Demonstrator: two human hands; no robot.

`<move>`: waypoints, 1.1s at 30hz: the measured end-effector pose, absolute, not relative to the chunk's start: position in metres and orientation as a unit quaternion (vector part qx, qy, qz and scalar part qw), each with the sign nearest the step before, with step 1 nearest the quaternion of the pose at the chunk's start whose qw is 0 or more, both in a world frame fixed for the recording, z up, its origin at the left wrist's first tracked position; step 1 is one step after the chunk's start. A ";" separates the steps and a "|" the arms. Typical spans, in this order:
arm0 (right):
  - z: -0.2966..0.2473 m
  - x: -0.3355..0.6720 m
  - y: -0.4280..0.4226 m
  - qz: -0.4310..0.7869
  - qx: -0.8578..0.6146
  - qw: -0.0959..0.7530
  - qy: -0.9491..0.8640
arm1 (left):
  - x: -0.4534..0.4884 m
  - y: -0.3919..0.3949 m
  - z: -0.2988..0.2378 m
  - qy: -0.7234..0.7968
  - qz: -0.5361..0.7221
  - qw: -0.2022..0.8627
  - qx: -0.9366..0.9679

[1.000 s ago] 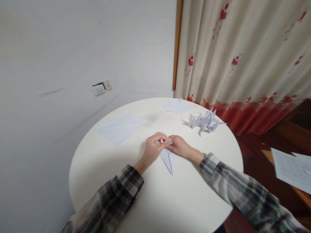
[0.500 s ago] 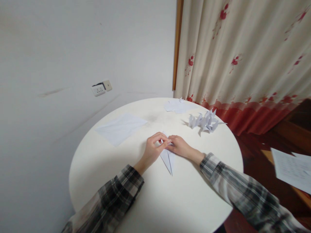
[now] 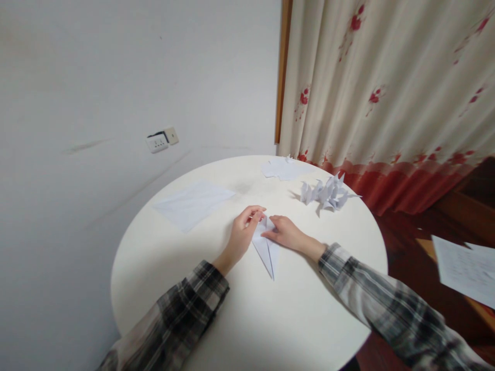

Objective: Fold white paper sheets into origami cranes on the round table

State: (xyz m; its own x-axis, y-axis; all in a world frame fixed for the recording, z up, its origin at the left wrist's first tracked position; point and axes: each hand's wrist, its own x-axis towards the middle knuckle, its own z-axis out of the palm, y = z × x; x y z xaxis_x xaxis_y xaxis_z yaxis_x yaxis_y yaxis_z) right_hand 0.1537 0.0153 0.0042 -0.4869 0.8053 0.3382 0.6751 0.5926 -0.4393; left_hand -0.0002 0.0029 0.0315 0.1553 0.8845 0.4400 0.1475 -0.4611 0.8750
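Note:
A white folded paper (image 3: pixel 266 251) lies on the round white table, its long narrow point towards me and a crease or slit down its middle. At its upper left edge is my left hand (image 3: pixel 244 226), fingers curled and thumb close to them, closed at the paper's edge; the exact contact is partly hidden. From the right, my right hand (image 3: pixel 288 233) grips the paper, thumb lying across its upper half and fingers at its far right edge. The paper's upper part shows between the two hands.
The round white table (image 3: pixel 154 288) stands against the wall. A flat paper sheet (image 3: pixel 193 203) lies at left, more sheets (image 3: pixel 282 170) at the back. Several folded paper cranes (image 3: pixel 330 195) cluster at back right. Written papers (image 3: pixel 462 268) rest beyond the table's right side.
My left hand has drawn back a little to the left and up from the paper's middle, uncovering its upper part. The right hand has stayed almost in place.

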 end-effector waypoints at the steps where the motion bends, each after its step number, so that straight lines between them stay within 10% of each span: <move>1: 0.004 0.154 0.015 0.134 -0.436 0.263 -0.850 | -0.001 0.004 0.030 0.385 0.520 0.354 0.676; 21: 0.012 0.165 0.018 0.230 -0.461 0.295 -0.805 | -0.017 0.028 -0.012 0.416 0.371 0.283 0.780; 33: 0.000 0.165 0.026 0.174 -0.517 0.333 -0.769 | -0.011 0.011 0.002 0.393 0.353 0.055 0.847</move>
